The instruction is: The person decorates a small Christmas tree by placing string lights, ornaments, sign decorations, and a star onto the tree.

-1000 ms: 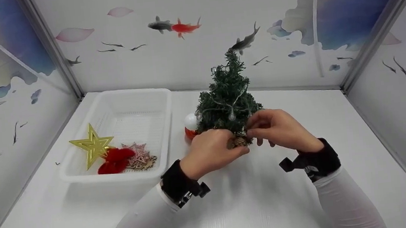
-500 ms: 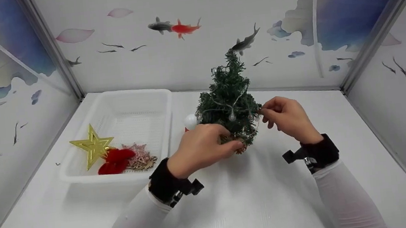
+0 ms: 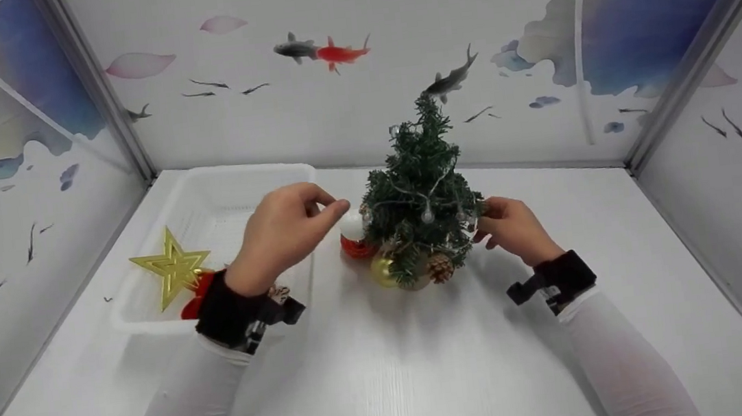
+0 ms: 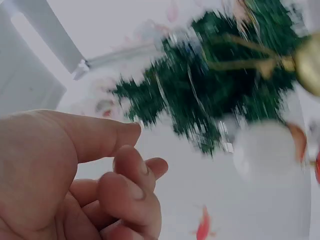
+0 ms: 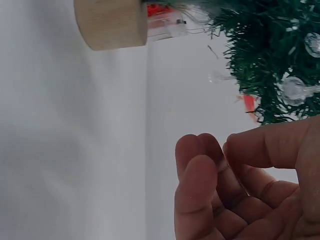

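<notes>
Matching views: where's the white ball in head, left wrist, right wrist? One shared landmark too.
Head: white ball near picture centre, just left of the green tree's lower branches.
Left wrist: white ball right of centre, blurred, below the green tree in the picture.
Right wrist: not in it.
Shared landmark: green tree, at upper right in the right wrist view.

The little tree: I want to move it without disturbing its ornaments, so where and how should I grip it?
On the tree, probably the wooden base, from low on the right, where the right hand is: that side looks round and bare. Higher up sit clear bulbs, and a pinecone and gold bauble crowd the front.
</notes>
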Available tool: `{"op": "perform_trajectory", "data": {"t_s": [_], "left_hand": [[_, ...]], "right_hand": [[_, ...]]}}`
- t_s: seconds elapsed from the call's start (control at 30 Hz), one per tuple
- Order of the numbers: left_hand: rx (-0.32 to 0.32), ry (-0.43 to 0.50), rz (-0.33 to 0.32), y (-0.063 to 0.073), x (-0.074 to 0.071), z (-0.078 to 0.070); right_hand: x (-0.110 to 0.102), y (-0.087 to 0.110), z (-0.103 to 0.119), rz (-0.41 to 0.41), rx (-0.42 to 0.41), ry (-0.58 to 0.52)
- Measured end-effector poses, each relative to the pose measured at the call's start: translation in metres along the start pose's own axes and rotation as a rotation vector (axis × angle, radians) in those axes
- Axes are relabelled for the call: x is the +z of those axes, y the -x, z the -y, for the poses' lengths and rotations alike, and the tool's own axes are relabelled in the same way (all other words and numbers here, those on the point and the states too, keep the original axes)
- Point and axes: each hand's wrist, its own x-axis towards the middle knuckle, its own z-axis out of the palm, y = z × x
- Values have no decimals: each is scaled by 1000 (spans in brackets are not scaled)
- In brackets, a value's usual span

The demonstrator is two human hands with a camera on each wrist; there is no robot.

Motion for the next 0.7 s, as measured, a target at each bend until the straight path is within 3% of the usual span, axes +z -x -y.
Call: {"op": "perform_trajectory", "data": {"t_s": [0.13,0.27,0.4,0.53,0.7], "left_hand": [[-61,-78,-5,-7,-15,21],[-148,-151,41,-15,-27,46],[-207,-228,117,-19,-34,75],[-242,-288,205,-18,-41,104],[-225,-346,344,-13,-49,132]], "right_hand": [[10,-1,-12,33,36,-15],[22,-4,-20,46,9,-21],[35,-4,-27,59,-37,5],[45,-2,-29,79,-9,-27],[52,-3,-30,144,-83,-36]]}}
